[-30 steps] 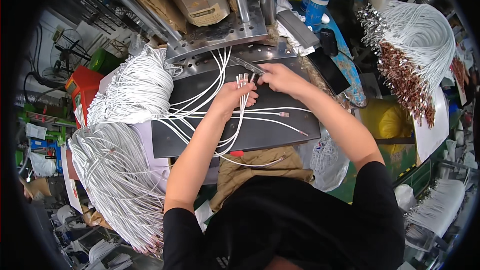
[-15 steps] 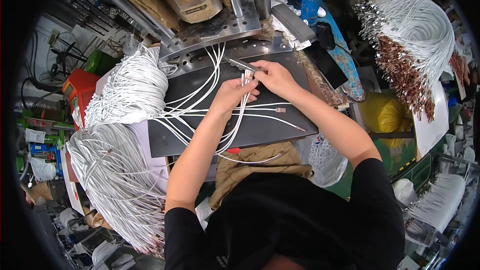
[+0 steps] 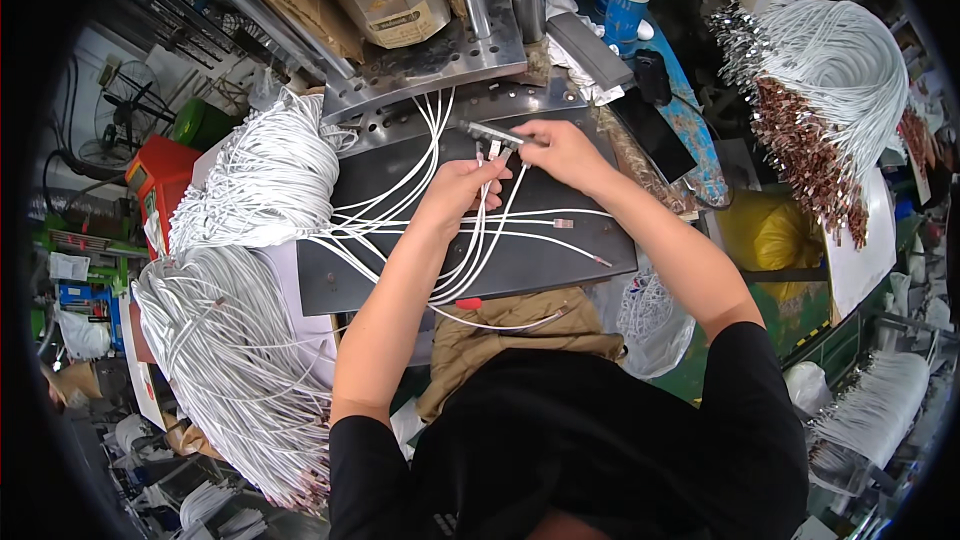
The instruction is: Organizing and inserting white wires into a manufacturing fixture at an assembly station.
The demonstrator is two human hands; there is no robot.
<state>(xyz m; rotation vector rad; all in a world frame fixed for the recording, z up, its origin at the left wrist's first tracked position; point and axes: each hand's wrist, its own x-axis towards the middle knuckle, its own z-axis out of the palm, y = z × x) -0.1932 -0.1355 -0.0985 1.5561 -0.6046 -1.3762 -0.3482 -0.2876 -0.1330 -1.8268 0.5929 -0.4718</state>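
Observation:
White cables (image 3: 478, 240) with small plug ends rise into my left hand (image 3: 462, 190), whose fingers are closed round them just below the plugs. Their ends stand close together beside a narrow metal bar (image 3: 490, 133) with a dark body. My right hand (image 3: 565, 153) pinches the right end of this bar between thumb and fingers. One white cable runs apart from the bundle up to the right fingertips; its end is hidden there. More loose cables (image 3: 430, 145) lie on the black plate (image 3: 345, 285), one with a clear plug (image 3: 564, 224) to the right.
A steel press (image 3: 430, 75) with upright rods stands just beyond my hands. Thick bundles of white cable (image 3: 235, 360) are heaped at the left, and another (image 3: 835, 70) hangs at the right. A phone (image 3: 655, 135) and a grey box (image 3: 590, 52) lie right of the plate.
The plugs have spread apart in my left hand. One cable now leads separately to my right fingers, and the bar with the right hand has shifted slightly right.

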